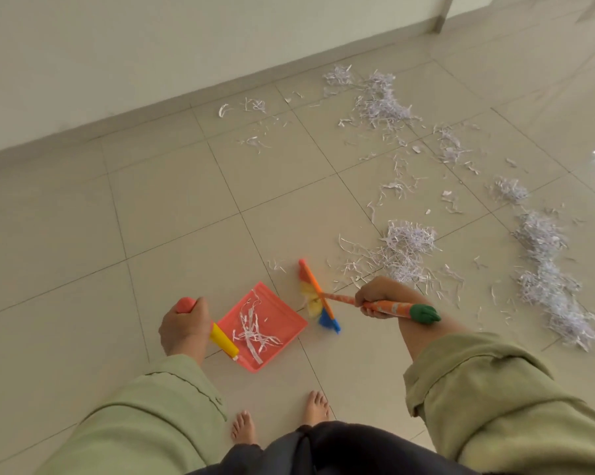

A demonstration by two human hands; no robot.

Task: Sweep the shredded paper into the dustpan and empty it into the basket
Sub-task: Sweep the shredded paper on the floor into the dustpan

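In dustpan (268, 323): few paper strips (253, 332); left grip (184, 325) clasps its handle, right grip (378, 298) broom (318, 298)

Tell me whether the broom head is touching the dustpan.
Apart. The head view shows a strip of bare floor tile between the broom head and the front edge of the dustpan.

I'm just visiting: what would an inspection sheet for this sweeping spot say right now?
Surface: pale tiled floor, wall along the far edge.
Job's things: pink dustpan on the floor with a few paper strips inside; small broom beside its open edge; shredded paper in heaps to the right. Basket: nothing seen.
Clutter: loose strips scattered towards the wall.
Grippers: left hand grips the dustpan handle; right hand grips the broom handle.
Cables: nothing seen.
Surroundings: green sleeves, bare feet.
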